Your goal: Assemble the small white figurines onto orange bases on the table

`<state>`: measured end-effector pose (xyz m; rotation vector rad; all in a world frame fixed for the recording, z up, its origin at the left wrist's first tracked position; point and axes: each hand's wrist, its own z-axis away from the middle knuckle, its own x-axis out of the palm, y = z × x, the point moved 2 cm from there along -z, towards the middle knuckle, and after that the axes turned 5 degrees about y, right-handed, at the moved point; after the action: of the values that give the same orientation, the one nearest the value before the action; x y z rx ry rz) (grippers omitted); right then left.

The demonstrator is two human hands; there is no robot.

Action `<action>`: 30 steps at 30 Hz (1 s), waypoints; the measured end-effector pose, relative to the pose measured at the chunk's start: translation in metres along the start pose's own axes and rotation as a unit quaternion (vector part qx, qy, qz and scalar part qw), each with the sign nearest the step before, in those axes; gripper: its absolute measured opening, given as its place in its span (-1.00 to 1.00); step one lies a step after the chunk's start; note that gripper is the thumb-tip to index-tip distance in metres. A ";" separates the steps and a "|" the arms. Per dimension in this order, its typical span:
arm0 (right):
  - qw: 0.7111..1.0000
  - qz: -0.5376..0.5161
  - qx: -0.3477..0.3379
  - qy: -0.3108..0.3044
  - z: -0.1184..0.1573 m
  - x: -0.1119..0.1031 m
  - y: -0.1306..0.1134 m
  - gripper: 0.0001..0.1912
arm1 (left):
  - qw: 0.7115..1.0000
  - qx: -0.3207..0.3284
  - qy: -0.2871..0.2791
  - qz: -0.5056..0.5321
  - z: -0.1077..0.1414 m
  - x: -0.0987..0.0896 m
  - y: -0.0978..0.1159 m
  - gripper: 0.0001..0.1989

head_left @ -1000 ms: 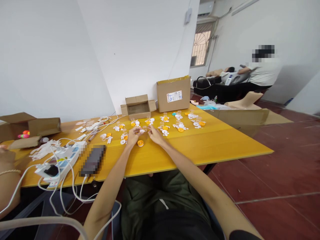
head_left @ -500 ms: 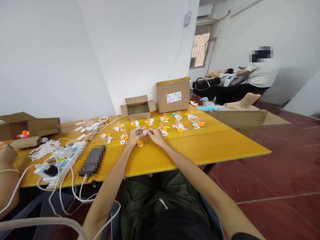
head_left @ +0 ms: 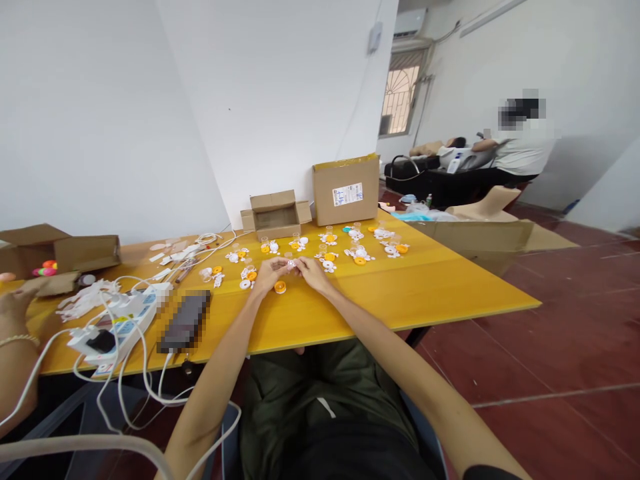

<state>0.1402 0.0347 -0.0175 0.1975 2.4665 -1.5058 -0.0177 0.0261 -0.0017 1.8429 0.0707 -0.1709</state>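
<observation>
Both hands meet above the yellow table [head_left: 400,287] near its middle. A small white plastic part [head_left: 291,265] is pinched between the fingertips of my left hand [head_left: 270,275] and my right hand [head_left: 310,272]. Just below them an orange ring-shaped piece [head_left: 280,287] lies on the table. Around and behind the hands are several small groups of white and orange parts, such as a white disc [head_left: 245,284] and an orange disc [head_left: 361,261]. Clear plastic cups stand among these groups.
An open carton [head_left: 277,231] and a closed cardboard box [head_left: 346,193] stand at the back. Left are a power strip [head_left: 145,317], cables, a dark phone [head_left: 186,321] and another person's hand [head_left: 17,310]. A person [head_left: 523,153] sits at the far right.
The small white part has turned slightly between my fingertips, and both hands have barely moved. At the left edge, the other person's hand has shifted and its fingers now reach toward the open box.
</observation>
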 end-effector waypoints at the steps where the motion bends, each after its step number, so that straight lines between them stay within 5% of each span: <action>1: 1.000 0.003 -0.002 -0.005 0.000 0.000 0.000 -0.65 | 1.000 0.003 -0.002 0.000 0.001 0.000 0.001 -0.64; 11: 1.000 0.003 -0.005 -0.024 0.000 0.000 0.003 -0.56 | 0.999 0.019 -0.018 0.021 0.005 0.006 0.015 -0.66; 30: 0.999 -0.024 0.033 0.003 0.001 0.003 0.005 -0.44 | 1.000 0.019 -0.007 -0.018 0.001 0.005 0.006 -0.71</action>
<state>0.1389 0.0364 -0.0232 0.1558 2.4461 -1.6093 -0.0125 0.0232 0.0029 1.8800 0.0922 -0.2108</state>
